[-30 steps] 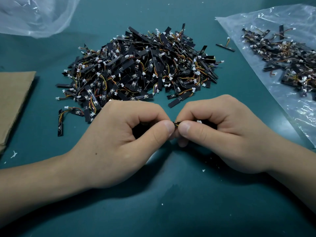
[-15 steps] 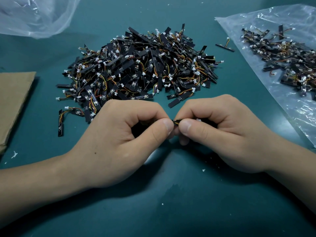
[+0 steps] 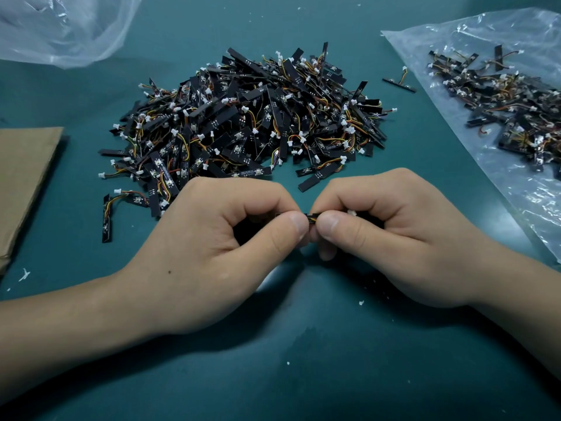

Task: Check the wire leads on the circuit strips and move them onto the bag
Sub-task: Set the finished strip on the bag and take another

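A big pile of black circuit strips (image 3: 249,123) with orange and yellow wire leads and white plugs lies on the green table, just beyond my hands. My left hand (image 3: 212,253) and my right hand (image 3: 388,238) meet at the thumbs and together pinch one circuit strip (image 3: 312,218), of which only a short black piece with wires shows between the thumb tips. A white plug peeks out above my right thumb. A clear plastic bag (image 3: 516,208) at the right carries a smaller heap of strips (image 3: 510,107).
One loose strip (image 3: 399,83) lies between the pile and the bag. A brown cardboard sheet (image 3: 21,177) sits at the left edge. A second crumpled clear bag (image 3: 60,28) lies at the back left. Small white flecks dot the table near me.
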Tool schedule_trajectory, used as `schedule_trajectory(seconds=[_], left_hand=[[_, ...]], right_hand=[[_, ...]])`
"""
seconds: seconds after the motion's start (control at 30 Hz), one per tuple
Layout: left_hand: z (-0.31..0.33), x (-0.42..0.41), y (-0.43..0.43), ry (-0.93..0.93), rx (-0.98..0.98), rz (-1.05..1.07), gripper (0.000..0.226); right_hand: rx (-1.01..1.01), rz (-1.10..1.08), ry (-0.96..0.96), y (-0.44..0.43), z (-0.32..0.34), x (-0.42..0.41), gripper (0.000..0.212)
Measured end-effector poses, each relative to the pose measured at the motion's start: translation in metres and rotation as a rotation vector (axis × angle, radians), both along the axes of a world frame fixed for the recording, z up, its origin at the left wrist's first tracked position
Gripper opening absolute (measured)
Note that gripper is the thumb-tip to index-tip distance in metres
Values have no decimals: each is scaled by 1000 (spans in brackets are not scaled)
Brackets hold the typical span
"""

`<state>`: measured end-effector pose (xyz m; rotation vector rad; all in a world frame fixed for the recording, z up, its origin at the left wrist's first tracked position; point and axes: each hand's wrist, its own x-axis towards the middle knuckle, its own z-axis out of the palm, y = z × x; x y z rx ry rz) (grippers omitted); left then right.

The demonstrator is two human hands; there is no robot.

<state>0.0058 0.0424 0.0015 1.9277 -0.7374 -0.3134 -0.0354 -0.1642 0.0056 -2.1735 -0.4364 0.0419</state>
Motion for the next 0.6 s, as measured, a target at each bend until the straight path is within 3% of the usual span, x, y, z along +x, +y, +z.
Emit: schedule_trajectory(seconds=[0.2, 0.6], left_hand=[[0, -1, -1, 42, -31, 6, 28], [1, 4, 2, -51, 57, -15, 20]], right_hand=[[-5, 6, -3, 0, 0, 0, 21], [31, -5, -8, -1, -1, 1, 21]])
